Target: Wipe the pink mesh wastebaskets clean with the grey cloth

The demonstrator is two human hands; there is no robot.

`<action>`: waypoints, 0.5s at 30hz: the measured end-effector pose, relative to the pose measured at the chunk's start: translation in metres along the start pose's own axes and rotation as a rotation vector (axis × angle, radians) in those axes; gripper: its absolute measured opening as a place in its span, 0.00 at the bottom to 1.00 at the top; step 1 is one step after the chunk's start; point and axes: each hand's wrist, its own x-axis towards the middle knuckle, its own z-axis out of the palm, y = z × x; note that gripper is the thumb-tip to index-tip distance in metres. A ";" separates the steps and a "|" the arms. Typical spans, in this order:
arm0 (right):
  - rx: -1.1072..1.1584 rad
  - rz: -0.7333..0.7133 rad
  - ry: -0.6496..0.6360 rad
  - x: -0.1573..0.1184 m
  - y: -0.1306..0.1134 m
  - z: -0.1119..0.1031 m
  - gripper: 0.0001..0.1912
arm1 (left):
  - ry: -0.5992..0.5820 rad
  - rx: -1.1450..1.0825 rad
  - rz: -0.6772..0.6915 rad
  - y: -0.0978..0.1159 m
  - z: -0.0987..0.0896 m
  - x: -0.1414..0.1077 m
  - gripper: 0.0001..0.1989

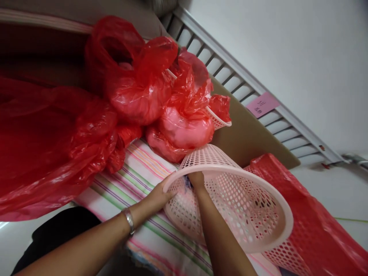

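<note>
Left hand (161, 194) has the rim of a tilted pale pink perforated plastic basket (235, 203) on the striped cloth (135, 188). Right hand (197, 179) is inside it, grip hidden, can't tell. Shiny red plastic bags (138, 96) sit beyond it.

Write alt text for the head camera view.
The left hand grips the rim of a tilted pink mesh basket over striped cloth while the right hand reaches inside. Red plastic bags lie nearby; a white radiator runs behind.
</note>
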 end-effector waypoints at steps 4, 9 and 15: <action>-0.080 0.034 -0.014 -0.021 -0.009 0.000 0.14 | 0.012 0.014 -0.060 -0.003 -0.004 -0.001 0.30; -0.052 -0.120 -0.049 -0.086 -0.027 -0.003 0.17 | 0.049 0.026 -0.052 -0.006 -0.004 -0.001 0.26; 0.001 -0.221 -0.090 -0.155 -0.031 -0.015 0.18 | 0.037 -0.014 -0.120 -0.004 0.004 -0.011 0.27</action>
